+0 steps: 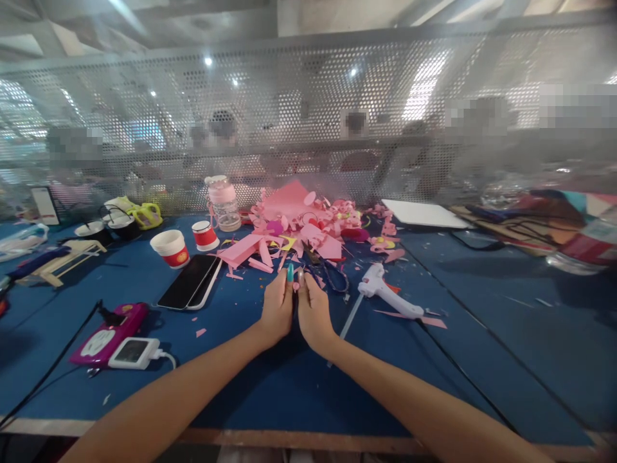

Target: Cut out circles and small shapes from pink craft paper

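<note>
Left hand (277, 307) and right hand (313, 310) press together, pinching a tiny pink scrap (295, 285) over the worktop (270, 386); it may slip, or catch glue from the gun (385, 292) nearby.

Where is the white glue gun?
In the head view, the white glue gun lies on the blue table, just right of the right hand and in front of the pile of pink paper scraps.

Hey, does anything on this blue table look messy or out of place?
Yes. Pink paper scraps lie heaped and strewn across the table beyond both hands, with stray bits near the phone. The glue gun lies on its side among them.
</note>
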The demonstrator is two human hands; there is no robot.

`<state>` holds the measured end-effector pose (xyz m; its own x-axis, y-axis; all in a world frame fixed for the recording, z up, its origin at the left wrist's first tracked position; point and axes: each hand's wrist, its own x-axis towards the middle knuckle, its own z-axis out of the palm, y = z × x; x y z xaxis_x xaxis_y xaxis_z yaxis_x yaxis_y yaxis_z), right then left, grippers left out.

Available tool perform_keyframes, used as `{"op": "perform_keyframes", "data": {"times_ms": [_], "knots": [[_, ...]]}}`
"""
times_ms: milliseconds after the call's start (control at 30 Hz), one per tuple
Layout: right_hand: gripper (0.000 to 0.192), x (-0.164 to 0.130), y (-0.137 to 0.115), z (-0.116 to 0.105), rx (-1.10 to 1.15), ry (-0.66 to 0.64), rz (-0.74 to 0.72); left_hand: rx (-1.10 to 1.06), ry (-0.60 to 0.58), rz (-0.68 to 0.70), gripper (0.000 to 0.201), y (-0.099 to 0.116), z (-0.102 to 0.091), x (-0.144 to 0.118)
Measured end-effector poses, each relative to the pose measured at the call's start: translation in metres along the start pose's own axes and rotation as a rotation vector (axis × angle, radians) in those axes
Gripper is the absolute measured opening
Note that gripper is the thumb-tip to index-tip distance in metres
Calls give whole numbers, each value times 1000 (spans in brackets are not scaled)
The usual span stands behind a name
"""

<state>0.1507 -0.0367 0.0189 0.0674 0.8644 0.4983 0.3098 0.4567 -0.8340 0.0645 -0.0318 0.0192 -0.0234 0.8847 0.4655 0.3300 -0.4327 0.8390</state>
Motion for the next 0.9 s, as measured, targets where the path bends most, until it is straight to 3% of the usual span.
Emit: {"op": "perform_keyframes", "data": {"times_ms": [133,267,400,533,700,900], "knots": [[23,9,5,-8,-199,-14,-235,14,-27,67,33,1,-7,3],[19,17,12,-19,-275,-25,-455,52,-87,322,45,-2,-14,8],[18,23,18,-25,-266,-71,-555,47,-141,432,31,-3,-16,13],[18,24,22,-24,-175,-101,-511,-26,-96,388,24,-6,-18,17],[24,26,24,-18,41,-50,-254,-17,-49,372,25,-14,-23,26],[33,30,30,-16,24,-53,-69,-3,35,348,22,-22,-24,32]]}}
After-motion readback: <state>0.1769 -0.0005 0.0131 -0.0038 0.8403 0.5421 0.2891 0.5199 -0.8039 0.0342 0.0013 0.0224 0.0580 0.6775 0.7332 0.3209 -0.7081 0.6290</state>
